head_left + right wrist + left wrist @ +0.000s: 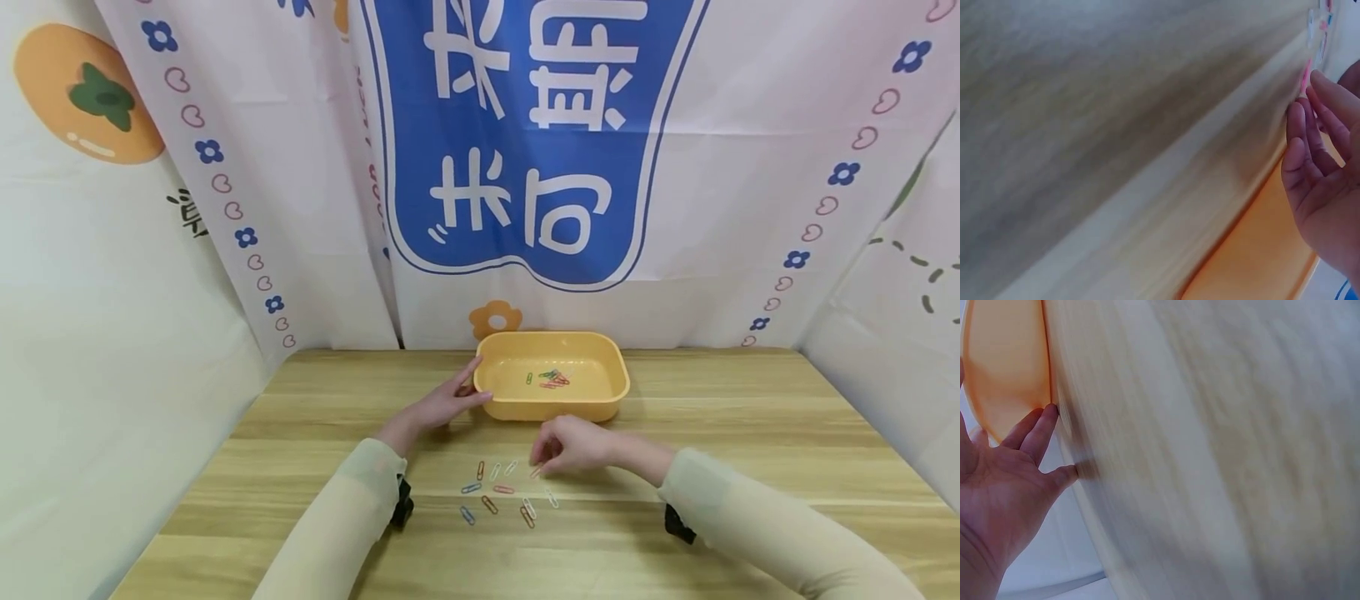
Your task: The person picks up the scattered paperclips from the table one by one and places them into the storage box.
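A yellow plastic basin (551,411) stands at the back of the table, with several coloured paper clips (555,379) lying inside. My left hand (442,406) rests against its left end, fingers spread and fairly straight; the left wrist view shows the hand (1007,487) touching the basin's side (1010,362). In front of the basin, my right hand (573,446) pinches a pink paper clip (536,472) at the tabletop. From the right wrist, that clip (1305,76) shows at the fingertips of the hand (1329,181).
Several loose paper clips, among them a blue one (468,515), a pink one (504,489) and a white one (552,498), lie scattered between the forearms on the wooden table (300,467). A printed cloth (712,208) hangs behind the basin.
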`<control>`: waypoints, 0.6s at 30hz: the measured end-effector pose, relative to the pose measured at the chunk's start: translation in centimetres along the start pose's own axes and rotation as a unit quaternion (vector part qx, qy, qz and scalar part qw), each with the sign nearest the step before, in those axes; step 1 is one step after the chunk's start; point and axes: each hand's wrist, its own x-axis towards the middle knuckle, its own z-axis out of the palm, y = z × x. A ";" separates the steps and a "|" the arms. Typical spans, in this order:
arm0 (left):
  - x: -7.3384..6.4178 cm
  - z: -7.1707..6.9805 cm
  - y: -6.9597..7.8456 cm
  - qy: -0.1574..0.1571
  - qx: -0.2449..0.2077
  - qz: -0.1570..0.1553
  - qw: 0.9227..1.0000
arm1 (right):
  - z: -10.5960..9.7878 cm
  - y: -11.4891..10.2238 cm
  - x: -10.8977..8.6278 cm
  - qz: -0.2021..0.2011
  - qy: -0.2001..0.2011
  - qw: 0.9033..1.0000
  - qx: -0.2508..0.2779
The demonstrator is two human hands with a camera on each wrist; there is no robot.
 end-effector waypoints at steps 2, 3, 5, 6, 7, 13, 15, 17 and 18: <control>0.0 0.0 0.1 -0.002 -0.006 0.002 1.000 | 0.1 -0.1 0.1 0.001 -0.002 1.000 -0.009; 0.0 0.0 0.1 -0.003 -0.008 0.002 1.000 | 0.1 -0.1 0.1 -0.001 -0.002 1.000 -0.012; -0.1 0.1 0.2 -0.005 -0.016 0.004 1.000 | 0.0 -0.2 0.1 -0.008 -0.001 1.000 -0.016; -0.1 0.1 0.2 -0.005 -0.018 0.003 1.000 | 0.0 -0.2 0.1 -0.012 -0.001 1.000 -0.017; -0.1 0.1 0.3 -0.006 -0.021 0.002 1.000 | 0.0 -0.2 0.1 -0.014 -0.002 1.000 -0.016; -0.2 0.1 0.2 -0.002 -0.022 0.002 1.000 | 0.0 -0.1 0.4 -0.019 -0.010 1.000 -0.015; -0.2 0.0 0.2 -0.001 -0.020 0.001 1.000 | 0.0 -0.1 0.4 -0.018 -0.012 1.000 -0.015; -0.2 0.1 0.2 0.000 -0.017 -0.001 1.000 | 0.0 -0.1 0.4 -0.016 -0.011 1.000 -0.014; -0.1 0.1 0.2 0.000 -0.016 -0.003 1.000 | 0.0 -0.1 0.4 -0.015 -0.011 1.000 -0.013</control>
